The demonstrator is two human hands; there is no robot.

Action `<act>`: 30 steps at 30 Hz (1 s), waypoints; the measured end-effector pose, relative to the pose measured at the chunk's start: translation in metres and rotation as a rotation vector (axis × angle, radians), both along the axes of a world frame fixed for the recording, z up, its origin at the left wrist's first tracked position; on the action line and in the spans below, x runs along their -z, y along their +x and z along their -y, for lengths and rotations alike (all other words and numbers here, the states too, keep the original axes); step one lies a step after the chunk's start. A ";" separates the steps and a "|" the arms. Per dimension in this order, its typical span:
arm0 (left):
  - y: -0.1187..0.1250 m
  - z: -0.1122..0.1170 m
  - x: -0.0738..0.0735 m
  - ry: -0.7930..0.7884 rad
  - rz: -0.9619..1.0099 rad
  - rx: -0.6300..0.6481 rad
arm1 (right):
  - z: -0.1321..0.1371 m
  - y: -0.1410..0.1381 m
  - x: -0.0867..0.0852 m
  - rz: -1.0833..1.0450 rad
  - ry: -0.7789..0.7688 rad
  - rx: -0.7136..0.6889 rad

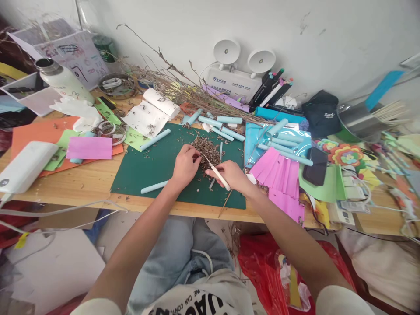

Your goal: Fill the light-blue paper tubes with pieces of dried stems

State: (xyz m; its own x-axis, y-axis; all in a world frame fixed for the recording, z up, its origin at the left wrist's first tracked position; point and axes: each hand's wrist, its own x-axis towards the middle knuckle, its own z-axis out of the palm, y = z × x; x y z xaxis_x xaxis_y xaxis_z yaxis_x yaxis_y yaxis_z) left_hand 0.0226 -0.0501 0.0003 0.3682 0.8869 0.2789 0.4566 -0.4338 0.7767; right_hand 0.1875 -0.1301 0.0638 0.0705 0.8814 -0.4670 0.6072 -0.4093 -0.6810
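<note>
A heap of dry brown plant bits lies on the dark green cutting mat. At its left edge, my left hand is closed in a pinch; whatever is between the fingertips is too small to make out. My right hand grips a slim white-handled pointed tool, its thin tip reaching up-left into the heap. Light blue paper tubes lie around the mat: one tube at upper left, another tube near the front edge. A thin grey-blue strip stands out beside the heap.
Dry branches lie along the wall behind the mat. Pink paper strips, a blue packet with tubes and a black phone are at right. A bottle and a white power bank stand left. Cables cross the front edge.
</note>
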 end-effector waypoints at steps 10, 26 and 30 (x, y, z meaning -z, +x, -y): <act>-0.005 0.002 -0.011 0.102 -0.086 -0.033 | 0.010 0.014 -0.008 -0.284 -0.049 0.068; 0.001 -0.011 0.005 0.095 -0.180 0.077 | 0.010 0.023 -0.026 -0.239 -0.076 0.057; 0.002 -0.012 0.004 0.110 -0.161 0.081 | 0.009 0.022 -0.023 -0.209 -0.079 0.020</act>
